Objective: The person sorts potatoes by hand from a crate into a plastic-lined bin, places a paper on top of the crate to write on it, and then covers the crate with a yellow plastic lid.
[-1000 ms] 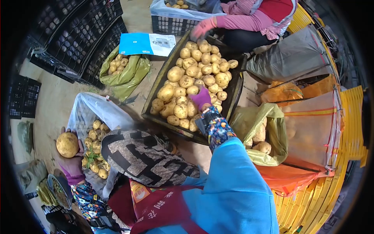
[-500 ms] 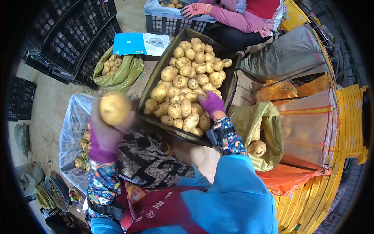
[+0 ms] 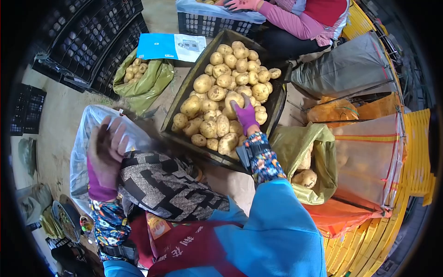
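Observation:
My left hand, in a purple glove with a dark palm, is blurred over the crate with a pale plastic liner at my left. Its fingers are spread and nothing shows in them. My right hand, also gloved in purple, is closed round a large potato on the pile. Many yellow potatoes fill the dark tray in front of me. What lies inside the lined crate is mostly hidden by my left hand and arm.
Black crates are stacked at the back left, near a green sack of potatoes and a blue-and-white sheet. Across the tray a co-worker's pink glove rests at another lined crate. An open green sack holds potatoes at my right.
The potato has left my left hand, which has opened and moved left and down over the lined crate. My right hand has taken hold of a large potato in the tray.

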Action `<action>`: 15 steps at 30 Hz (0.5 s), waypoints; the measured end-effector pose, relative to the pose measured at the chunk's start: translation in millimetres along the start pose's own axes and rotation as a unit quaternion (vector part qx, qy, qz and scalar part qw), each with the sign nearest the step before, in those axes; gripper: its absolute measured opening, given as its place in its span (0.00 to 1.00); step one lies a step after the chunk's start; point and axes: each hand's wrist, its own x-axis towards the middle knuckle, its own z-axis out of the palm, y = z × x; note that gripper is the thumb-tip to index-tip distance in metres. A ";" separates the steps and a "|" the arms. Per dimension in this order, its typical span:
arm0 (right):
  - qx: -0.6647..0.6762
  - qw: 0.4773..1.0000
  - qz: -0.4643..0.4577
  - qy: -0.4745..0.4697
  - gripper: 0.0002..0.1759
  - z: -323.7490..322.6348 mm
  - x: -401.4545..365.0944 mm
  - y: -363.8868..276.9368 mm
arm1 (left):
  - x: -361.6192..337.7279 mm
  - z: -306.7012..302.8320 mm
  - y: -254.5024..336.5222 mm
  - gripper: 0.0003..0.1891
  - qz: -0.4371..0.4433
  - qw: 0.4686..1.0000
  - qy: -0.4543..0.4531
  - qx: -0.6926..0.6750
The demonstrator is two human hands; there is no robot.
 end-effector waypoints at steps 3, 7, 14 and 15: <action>-0.192 0.978 -0.049 -0.065 0.39 31.1 24.8 60.4 | -12.5 -24.9 15.9 0.30 0.011 0.999 0.029 -0.006; -0.219 0.967 -0.019 -0.130 0.38 19.1 28.8 37.7 | -21.5 -58.7 25.4 0.28 0.013 0.999 0.039 -0.021; -0.483 0.870 -0.005 -0.096 0.45 29.9 12.5 25.4 | -22.0 -71.0 40.2 0.28 0.047 0.998 0.024 -0.043; -0.500 0.857 -0.002 -0.124 0.47 27.5 15.9 23.1 | -23.4 -77.6 45.3 0.28 0.051 0.997 0.035 -0.035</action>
